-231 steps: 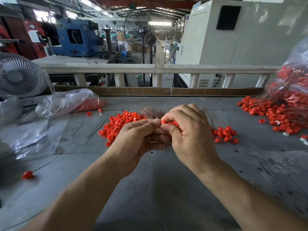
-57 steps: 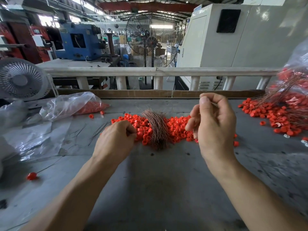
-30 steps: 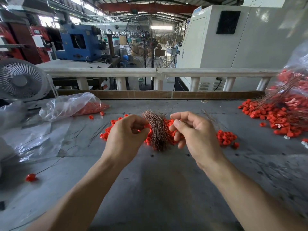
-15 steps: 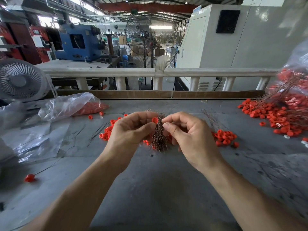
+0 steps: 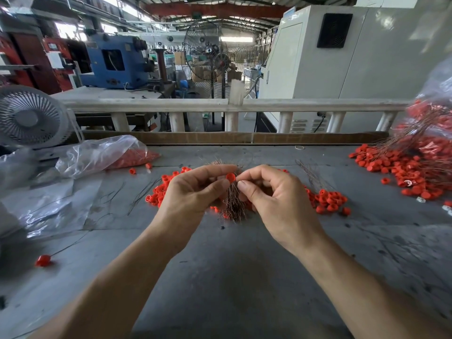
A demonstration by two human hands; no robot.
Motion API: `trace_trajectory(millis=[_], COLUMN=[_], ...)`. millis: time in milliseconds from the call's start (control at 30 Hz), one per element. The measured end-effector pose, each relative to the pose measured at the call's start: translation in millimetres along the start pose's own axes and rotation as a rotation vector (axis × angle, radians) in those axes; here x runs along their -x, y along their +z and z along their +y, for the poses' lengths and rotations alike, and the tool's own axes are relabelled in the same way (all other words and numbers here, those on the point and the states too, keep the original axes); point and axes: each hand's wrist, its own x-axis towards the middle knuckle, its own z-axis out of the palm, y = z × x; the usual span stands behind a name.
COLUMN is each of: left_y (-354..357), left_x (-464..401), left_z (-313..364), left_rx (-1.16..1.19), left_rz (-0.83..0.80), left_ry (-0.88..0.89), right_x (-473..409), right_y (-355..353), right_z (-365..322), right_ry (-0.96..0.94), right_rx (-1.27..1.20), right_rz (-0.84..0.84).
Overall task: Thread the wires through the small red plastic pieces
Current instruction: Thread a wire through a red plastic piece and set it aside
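Red plastic piece [image 5: 230, 177] pinched in our left hand [image 5: 193, 192] above the worktop [image 5: 232, 277], our right hand [image 5: 271, 199] pinching a wire, wire bundle [image 5: 233, 204] beneath, bare worktop nearest us.

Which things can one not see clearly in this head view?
- Wire tip at the red plastic piece: too thin to tell whether it is threaded.
- Red pieces under the left hand and right hand: hidden by the hands.
- Bag of finished pieces: cut by the right edge, blurred.
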Motion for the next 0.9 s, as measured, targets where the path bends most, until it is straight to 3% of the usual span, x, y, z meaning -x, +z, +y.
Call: trace_trajectory(millis=[633, 900], left_y=[1.2, -0.3], left_x=[0.5, -1.6], left_z=[0.1, -0.9], left_rx=[-0.038, 0.104], left_rz=[0.006, -0.023], left_ry=[0.008, -0.081], right_x=[0.3, -0.4], right_y=[-0.7, -0.5], right_z=[-5.6, -0.8], right_ry=[0.025, 0.020], right_rx=[0.064, 0.036], right_rz=[-0.002, -0.006])
